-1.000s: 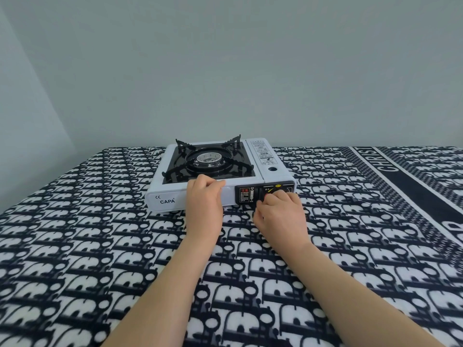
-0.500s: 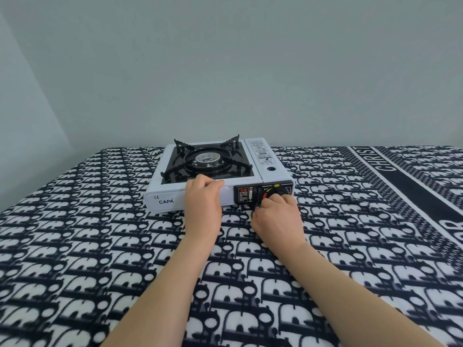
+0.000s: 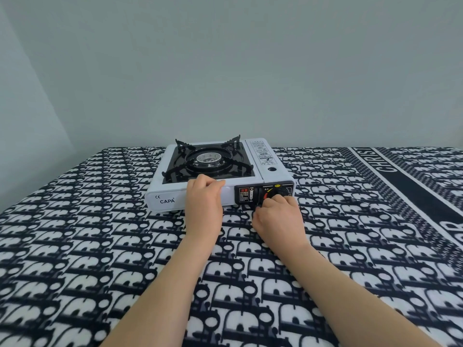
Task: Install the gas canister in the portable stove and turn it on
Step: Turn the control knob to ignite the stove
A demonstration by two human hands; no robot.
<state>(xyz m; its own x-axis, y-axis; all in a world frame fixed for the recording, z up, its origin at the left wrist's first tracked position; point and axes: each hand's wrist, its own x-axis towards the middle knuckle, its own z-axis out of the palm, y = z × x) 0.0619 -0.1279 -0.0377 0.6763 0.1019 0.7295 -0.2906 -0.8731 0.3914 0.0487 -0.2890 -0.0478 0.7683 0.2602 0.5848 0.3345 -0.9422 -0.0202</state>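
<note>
A white portable stove [image 3: 167, 196] marked CAPA stands on the patterned cloth, with a black pan support and a round burner [image 3: 208, 159] on top. Its canister compartment lid [image 3: 269, 161] on the right is closed, so no gas canister shows. I see no flame at the burner. My left hand [image 3: 204, 204] presses against the stove's front edge, fingers curled over the rim. My right hand [image 3: 278, 216] has its fingertips on the black control knob [image 3: 276, 194] in the black front panel, partly hiding it.
The stove sits on a black-and-white patterned blanket [image 3: 75, 246] that covers the whole surface. A plain grey wall [image 3: 225, 71] rises close behind the stove. A broad dark stripe with white letters crosses the blanket at the right.
My right hand has slid down and left on the knob, uncovering more of the dial. The left hand keeps its place on the stove's front edge.
</note>
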